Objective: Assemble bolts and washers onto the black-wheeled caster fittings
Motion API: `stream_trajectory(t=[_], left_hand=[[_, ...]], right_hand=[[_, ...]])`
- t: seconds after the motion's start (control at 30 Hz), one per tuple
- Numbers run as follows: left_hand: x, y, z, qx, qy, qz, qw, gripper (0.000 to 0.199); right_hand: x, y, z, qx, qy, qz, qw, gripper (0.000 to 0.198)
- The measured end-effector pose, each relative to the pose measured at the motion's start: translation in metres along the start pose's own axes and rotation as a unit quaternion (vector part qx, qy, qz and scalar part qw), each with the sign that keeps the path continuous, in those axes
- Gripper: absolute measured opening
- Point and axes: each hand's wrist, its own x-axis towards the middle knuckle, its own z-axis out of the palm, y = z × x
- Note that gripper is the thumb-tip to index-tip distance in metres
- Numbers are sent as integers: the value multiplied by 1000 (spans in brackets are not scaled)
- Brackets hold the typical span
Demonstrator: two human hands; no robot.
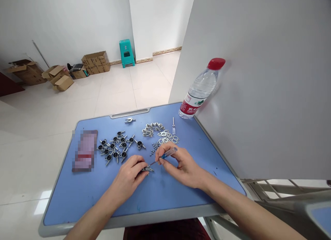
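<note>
My left hand (131, 174) is closed on a small metal fitting (147, 168) near the front middle of the blue table. Between the fingers of my right hand (181, 164) is a screwdriver (169, 152) with a clear and blue handle, its shaft slanting down to the fitting. Whether its tip sits in a screw is too small to tell. Left of my hands lies a group of metal fittings with black round centres (115, 146). Just beyond my right hand are tiny screws (154, 147), flat oval metal plates (165, 140) and rounded metal parts (152, 128).
A second screwdriver (173, 126) lies near the plates. A water bottle (199, 91) with a red cap stands at the back right by a grey panel (258, 78). One lone fitting (130, 120) is at the far edge, and a blurred purple item (85, 150) at the left.
</note>
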Motion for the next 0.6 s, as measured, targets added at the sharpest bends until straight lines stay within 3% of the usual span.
stream_trajectory(t=[0.6], left_hand=[[0,0,2,13,10,5,1000,17]], right_hand=[[-1,-2,3,-53,-54,-67,995,24]])
